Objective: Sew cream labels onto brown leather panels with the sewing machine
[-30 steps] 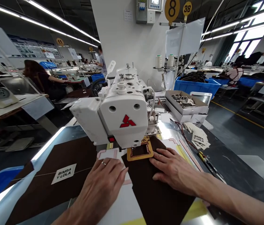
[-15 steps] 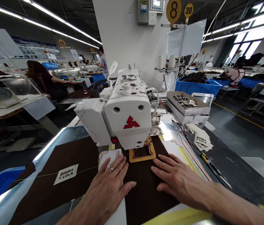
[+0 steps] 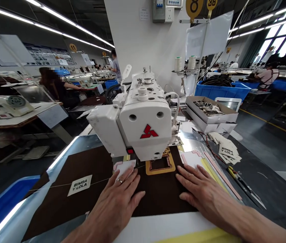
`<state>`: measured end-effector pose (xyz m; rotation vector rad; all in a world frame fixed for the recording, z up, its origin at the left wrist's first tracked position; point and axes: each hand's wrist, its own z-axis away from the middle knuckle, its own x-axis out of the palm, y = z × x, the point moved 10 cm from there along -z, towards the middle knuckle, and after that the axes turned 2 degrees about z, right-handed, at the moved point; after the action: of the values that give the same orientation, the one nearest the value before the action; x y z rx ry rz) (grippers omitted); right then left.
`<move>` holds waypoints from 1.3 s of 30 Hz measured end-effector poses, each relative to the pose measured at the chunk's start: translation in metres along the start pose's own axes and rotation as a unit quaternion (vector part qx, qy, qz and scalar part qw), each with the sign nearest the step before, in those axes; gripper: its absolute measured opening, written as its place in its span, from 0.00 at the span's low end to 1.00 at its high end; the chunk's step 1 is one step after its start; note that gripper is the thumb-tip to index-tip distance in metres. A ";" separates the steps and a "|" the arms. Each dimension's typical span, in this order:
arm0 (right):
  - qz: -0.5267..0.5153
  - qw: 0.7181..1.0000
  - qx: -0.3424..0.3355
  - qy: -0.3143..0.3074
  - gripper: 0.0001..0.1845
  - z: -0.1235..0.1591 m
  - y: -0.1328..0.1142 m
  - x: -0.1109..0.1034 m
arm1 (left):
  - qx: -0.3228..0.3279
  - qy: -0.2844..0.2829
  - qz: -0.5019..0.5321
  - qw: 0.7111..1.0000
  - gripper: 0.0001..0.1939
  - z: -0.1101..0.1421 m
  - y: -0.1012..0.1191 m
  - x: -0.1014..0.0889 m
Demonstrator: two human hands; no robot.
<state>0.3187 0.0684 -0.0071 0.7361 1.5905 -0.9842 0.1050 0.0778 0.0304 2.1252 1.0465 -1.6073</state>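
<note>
My left hand (image 3: 121,195), with a ring on one finger, lies flat with fingers spread at the left side of a dark brown fabric piece (image 3: 158,199). Its fingertips rest by a white template piece with pink edging (image 3: 124,165). On the fabric's right side my right hand (image 3: 201,189) is also flat and spread, its fingers pointing to the machine. Between the hands, a yellow clamp frame (image 3: 148,171) sits on the fabric below the white sewing machine head (image 3: 145,118). Farther left lies another brown piece (image 3: 56,189) bearing a BIMBA Y LOLA label (image 3: 80,185).
Loose labels (image 3: 228,151) and yellow-handled snips (image 3: 244,184) lie on the right of the table. Behind them stands a cardboard box of labels (image 3: 211,111). A blue bin (image 3: 6,199) is at the lower left. Co-workers sit at other machines.
The brown fabric under my hands has slid forward and straightened, baring more white surface in front. My right hand has shifted slightly right; the camera view has moved a little.
</note>
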 end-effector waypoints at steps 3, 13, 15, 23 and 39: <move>-0.010 1.000 0.002 -0.012 0.28 -0.008 0.006 0.001 | -0.001 0.006 -0.001 1.000 0.23 0.002 0.001 -0.005; 0.005 1.000 0.002 0.030 0.26 -0.027 0.024 -0.004 | -0.001 -0.037 0.077 0.996 0.26 0.007 -0.005 0.016; 0.005 0.999 0.007 0.042 0.26 -0.027 0.027 -0.009 | 0.000 -0.044 0.088 0.995 0.26 0.004 -0.008 0.020; -0.015 0.999 0.011 0.028 0.25 -0.024 0.026 -0.018 | -0.022 -0.041 0.118 0.992 0.28 -0.005 -0.020 0.033; -0.024 0.994 -0.052 0.092 0.19 0.009 0.002 -0.031 | 0.043 -0.013 0.145 0.988 0.22 0.032 0.001 0.001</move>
<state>0.3321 0.0625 0.0222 0.7374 1.8132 -0.8806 0.0825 0.0580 0.0186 2.1846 0.6336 -1.5576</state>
